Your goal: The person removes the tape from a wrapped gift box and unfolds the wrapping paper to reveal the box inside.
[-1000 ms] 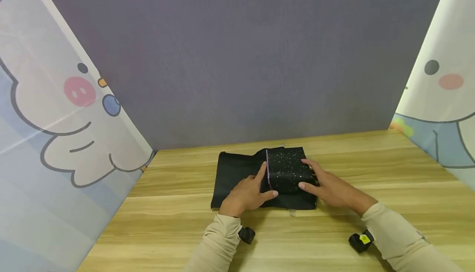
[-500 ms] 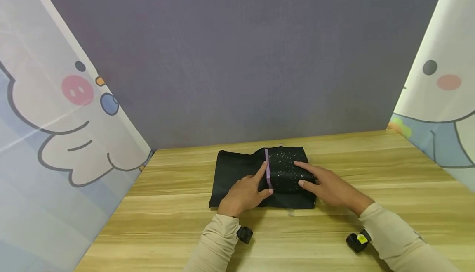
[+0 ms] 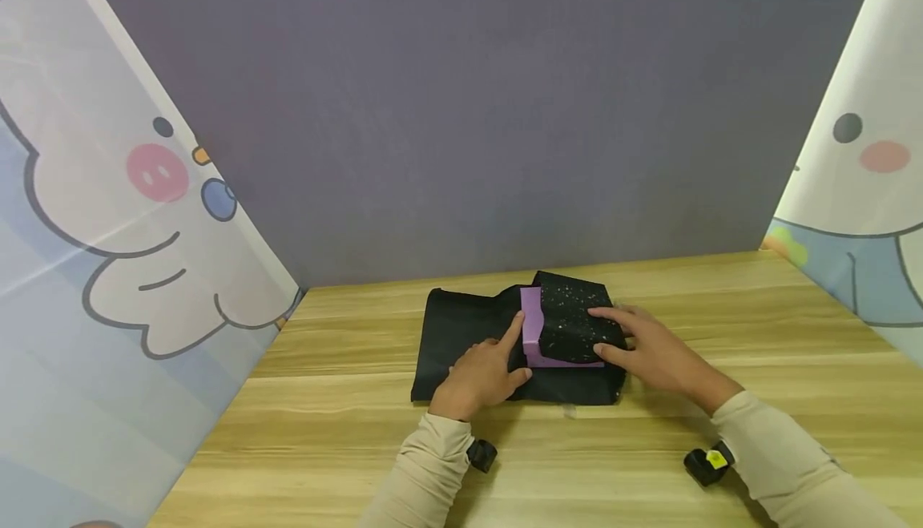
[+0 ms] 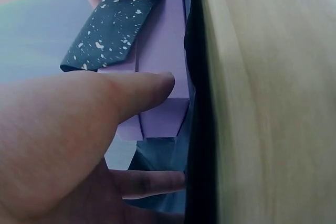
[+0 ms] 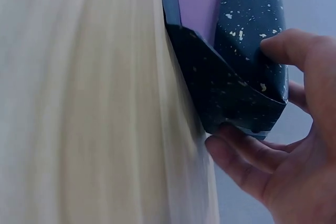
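A purple box [image 3: 532, 316] lies on a sheet of black wrapping paper [image 3: 461, 328] whose outer face is white-speckled. The paper's speckled flap [image 3: 573, 316] folds over the box's top from the right, leaving its left end and a strip of its front uncovered. With straight index finger and thumb, my left hand [image 3: 479, 372] touches the box's left end; in the left wrist view its thumb [image 4: 142, 93] lies across the box. My right hand [image 3: 652, 348] grips the paper around the right end, thumb [image 5: 289, 48] on the flap and fingers [image 5: 247, 153] against the end fold.
The paper lies on a wood-grain table [image 3: 324, 448] before a grey back panel [image 3: 490, 111]. Cartoon-printed sheets [image 3: 94, 191] stand at both sides. A small piece of clear tape [image 3: 570, 411] shows at the paper's front edge. Both wrists carry small black cameras [image 3: 481, 455].
The speckled flap has been drawn to the right and its far and near edges stand looser, exposing more purple box. My right hand shifted slightly right; the left hand stays nearly in place.
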Demonstrator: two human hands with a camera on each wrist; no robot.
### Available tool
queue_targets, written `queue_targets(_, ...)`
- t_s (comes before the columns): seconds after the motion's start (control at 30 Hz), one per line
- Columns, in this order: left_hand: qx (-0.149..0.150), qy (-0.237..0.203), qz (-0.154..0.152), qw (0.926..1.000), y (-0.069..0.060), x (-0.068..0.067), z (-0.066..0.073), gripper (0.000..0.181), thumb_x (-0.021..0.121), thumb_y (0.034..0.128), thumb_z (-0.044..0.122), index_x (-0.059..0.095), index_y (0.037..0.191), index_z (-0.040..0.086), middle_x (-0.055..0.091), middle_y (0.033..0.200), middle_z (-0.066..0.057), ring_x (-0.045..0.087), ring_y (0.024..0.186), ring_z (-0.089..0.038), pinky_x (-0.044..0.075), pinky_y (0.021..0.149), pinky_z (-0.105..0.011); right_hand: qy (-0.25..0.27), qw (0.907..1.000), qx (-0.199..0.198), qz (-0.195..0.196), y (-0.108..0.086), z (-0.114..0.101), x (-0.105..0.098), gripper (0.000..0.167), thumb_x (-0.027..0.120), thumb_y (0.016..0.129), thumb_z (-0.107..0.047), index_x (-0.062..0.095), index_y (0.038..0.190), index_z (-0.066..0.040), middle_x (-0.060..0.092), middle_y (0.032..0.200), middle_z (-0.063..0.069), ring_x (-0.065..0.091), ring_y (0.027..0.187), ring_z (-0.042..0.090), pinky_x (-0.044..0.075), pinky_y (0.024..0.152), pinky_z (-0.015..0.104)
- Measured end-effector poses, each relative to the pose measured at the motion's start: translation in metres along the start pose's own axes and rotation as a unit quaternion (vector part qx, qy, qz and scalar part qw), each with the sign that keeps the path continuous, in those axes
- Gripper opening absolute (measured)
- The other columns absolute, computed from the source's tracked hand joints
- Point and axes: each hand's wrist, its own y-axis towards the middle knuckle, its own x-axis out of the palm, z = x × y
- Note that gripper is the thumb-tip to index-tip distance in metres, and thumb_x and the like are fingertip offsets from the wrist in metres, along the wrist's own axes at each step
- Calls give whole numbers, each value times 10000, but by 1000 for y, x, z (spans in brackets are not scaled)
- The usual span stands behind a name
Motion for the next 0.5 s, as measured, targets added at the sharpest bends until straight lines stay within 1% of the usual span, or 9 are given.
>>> queue_targets(0.07,8,6,-14,10000,-1,0,0,852,626,989,430,60,1623,372,538,1431,-166,537,1266,-405,480,859,-688,95,9999,-51,70,0,2,0,597,674,974,-380,496,1475,-108,344,1475,333,558,1155,495,484,902,622)
queue_targets(0.17,39,37,-13,10000,-1,1,-1,852,624,991,431,58,1624,365,541,1429,-161,538,1266,-399,483,853,-687,184,9997,-62,118,1,5,-2,600,676,975,-364,492,1468,-76,341,1475,321,562,1149,506,497,894,614)
queue_targets(0.27,86,57,38,9999,0,1,-1,857,627,990,424,52,1624,365,549,1422,-156,544,1259,-397,486,839,-693,164,9998,-56,109,1,8,-6,625,668,981,-354,461,1482,-44,277,1513,332,532,1189,528,493,897,623)
queue_targets(0.37,62,85,56,9999,2,1,0,858,627,991,420,47,1622,377,547,1425,-155,542,1260,-401,481,839,-700,132,9999,-40,84,1,12,-14,673,668,981,-335,406,1501,2,193,1542,362,497,1232,544,483,907,633)
queue_targets(0.5,-37,125,14,9999,2,1,1,853,623,992,426,43,1617,396,529,1437,-160,534,1261,-420,472,846,-708,323,9995,64,36,1,17,-23,768,684,969,-298,294,1534,47,244,1526,366,476,1246,566,460,930,653)
